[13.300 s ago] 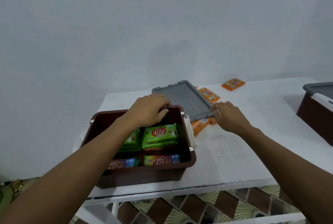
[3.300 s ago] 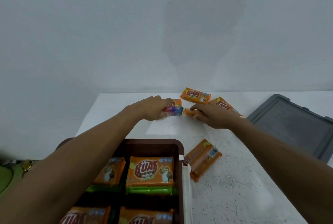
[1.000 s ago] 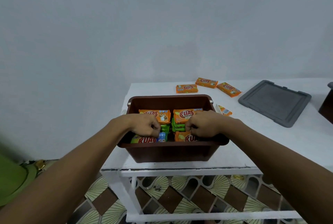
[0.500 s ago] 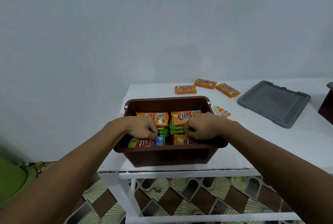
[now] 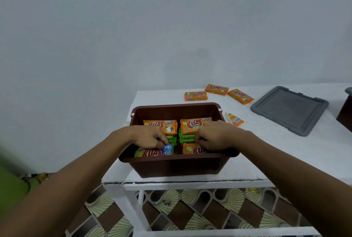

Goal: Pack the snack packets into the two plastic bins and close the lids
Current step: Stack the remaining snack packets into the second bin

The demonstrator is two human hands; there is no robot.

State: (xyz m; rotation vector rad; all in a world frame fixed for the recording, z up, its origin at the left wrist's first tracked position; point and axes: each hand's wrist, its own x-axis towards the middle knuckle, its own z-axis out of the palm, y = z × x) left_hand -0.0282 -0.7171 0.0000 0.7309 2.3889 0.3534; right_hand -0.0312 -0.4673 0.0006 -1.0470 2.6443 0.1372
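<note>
White table (image 5: 266, 151): speckled painted top, centre right; pale wall behind, patterned tile floor (image 5: 190, 214) below.
Brown bin (image 5: 171, 166): smooth plastic, lidless, at the table's near edge.
Grey lid (image 5: 289, 109): flat, upper right, well apart from the bin.
Left hand (image 5: 148, 136): fingers curled, pinching the blue-ended packet (image 5: 152, 152) inside the bin.
Right hand (image 5: 215, 135): fingers curled on an orange packet (image 5: 191, 149) inside.
Loose packets (image 5: 195, 96): four, glossy orange, beyond the bin.
</note>
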